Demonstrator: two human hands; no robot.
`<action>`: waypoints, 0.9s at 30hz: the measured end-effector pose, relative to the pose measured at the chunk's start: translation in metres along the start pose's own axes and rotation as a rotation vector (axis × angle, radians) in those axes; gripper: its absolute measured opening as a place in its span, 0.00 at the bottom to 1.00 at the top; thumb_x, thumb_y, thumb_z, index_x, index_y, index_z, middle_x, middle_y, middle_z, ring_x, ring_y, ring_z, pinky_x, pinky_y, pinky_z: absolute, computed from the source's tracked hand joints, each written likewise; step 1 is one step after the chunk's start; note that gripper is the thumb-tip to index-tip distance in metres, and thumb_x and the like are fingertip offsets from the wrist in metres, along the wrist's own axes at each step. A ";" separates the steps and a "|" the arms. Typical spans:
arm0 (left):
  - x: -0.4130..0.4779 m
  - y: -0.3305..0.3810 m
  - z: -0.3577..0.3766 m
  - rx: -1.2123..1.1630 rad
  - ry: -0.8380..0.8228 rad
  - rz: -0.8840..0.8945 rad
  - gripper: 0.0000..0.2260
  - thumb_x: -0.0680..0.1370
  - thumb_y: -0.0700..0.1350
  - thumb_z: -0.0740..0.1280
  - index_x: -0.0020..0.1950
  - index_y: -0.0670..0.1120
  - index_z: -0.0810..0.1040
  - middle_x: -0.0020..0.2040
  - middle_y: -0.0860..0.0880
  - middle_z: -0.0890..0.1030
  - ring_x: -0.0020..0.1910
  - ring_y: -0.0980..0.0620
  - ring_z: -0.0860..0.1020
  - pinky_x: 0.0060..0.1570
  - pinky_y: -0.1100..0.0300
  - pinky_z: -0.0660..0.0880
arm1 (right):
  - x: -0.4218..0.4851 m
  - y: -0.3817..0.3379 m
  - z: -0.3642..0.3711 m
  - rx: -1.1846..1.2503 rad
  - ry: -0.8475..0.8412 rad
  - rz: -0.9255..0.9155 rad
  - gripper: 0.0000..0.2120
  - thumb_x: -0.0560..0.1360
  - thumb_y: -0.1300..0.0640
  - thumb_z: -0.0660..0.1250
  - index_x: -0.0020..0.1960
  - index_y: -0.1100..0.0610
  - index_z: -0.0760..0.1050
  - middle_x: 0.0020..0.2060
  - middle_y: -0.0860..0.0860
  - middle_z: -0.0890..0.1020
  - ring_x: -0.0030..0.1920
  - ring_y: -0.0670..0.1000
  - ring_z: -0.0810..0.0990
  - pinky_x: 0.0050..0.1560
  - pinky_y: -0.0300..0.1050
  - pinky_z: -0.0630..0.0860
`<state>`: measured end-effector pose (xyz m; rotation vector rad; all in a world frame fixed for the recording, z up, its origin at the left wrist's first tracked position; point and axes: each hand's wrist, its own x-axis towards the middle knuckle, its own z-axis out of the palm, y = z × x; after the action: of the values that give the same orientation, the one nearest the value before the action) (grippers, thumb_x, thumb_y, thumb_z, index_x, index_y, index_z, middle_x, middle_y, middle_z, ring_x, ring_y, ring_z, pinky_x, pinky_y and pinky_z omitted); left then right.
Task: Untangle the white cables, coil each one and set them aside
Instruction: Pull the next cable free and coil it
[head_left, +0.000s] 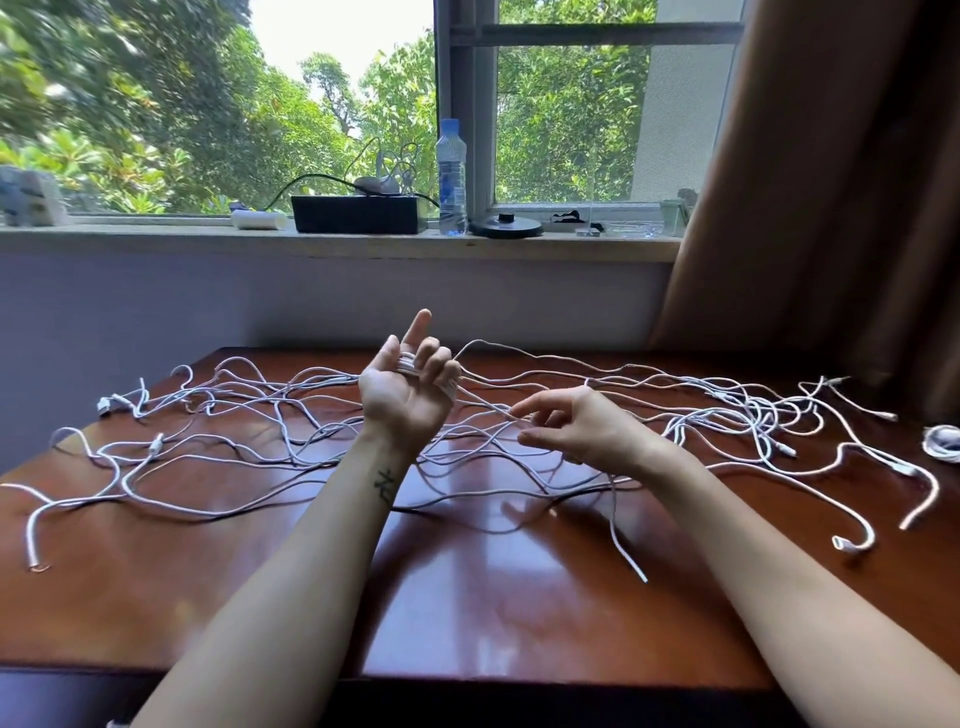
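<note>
Left grip (410, 395) is raised above the glossy reddish-brown wooden tabletop (467, 597), palm up, forefinger straight and pointing upward, the other fingers curled. One thin white cable (407, 364) is wound in several turns round those curled fingers, so the left grip holds it. From the turns a single strand of the same cable runs down and to the right to the right grip (576, 426), which hovers just beside the left one and lower. The right grip's fingers are loosely spread and half bent, with the forefinger tip at the strand; I cannot tell whether the strand is pinched or only touched. Below and on both sides of the two grips, the tangle of loose white cables (291, 431) lies spread over the tabletop, many strands crossing, plug ends lying free toward the edges. Well to the right of the right grip, at the tabletop's edge, lies a small wound coil of white cable (943, 442). Beyond both grips, on the window sill, stand a clear plastic water bottle (451, 176) and a black rectangular box (358, 214).
</note>
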<state>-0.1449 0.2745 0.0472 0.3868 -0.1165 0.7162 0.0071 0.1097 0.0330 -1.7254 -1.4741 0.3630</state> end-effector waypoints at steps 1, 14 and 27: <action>0.001 0.000 0.000 0.019 0.025 0.012 0.19 0.85 0.50 0.52 0.60 0.43 0.79 0.33 0.50 0.63 0.27 0.53 0.62 0.31 0.62 0.65 | 0.000 0.000 0.000 -0.036 -0.014 -0.020 0.12 0.75 0.59 0.75 0.58 0.51 0.84 0.37 0.48 0.79 0.30 0.41 0.71 0.33 0.35 0.71; 0.011 -0.020 0.002 0.639 0.193 0.214 0.19 0.87 0.50 0.52 0.79 0.54 0.61 0.31 0.51 0.64 0.26 0.56 0.65 0.31 0.61 0.65 | -0.007 -0.009 0.006 -0.026 -0.057 -0.073 0.19 0.78 0.66 0.63 0.62 0.50 0.82 0.34 0.45 0.82 0.36 0.46 0.73 0.40 0.41 0.70; 0.005 -0.032 -0.007 1.124 0.000 0.175 0.21 0.87 0.49 0.54 0.81 0.53 0.58 0.38 0.44 0.76 0.28 0.49 0.77 0.33 0.56 0.76 | 0.000 -0.006 -0.005 -0.388 0.502 -0.299 0.13 0.74 0.46 0.75 0.57 0.48 0.82 0.35 0.42 0.81 0.31 0.36 0.75 0.43 0.46 0.78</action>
<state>-0.1202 0.2587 0.0319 1.4614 0.2781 0.9100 0.0067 0.1072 0.0405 -1.6816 -1.4458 -0.5124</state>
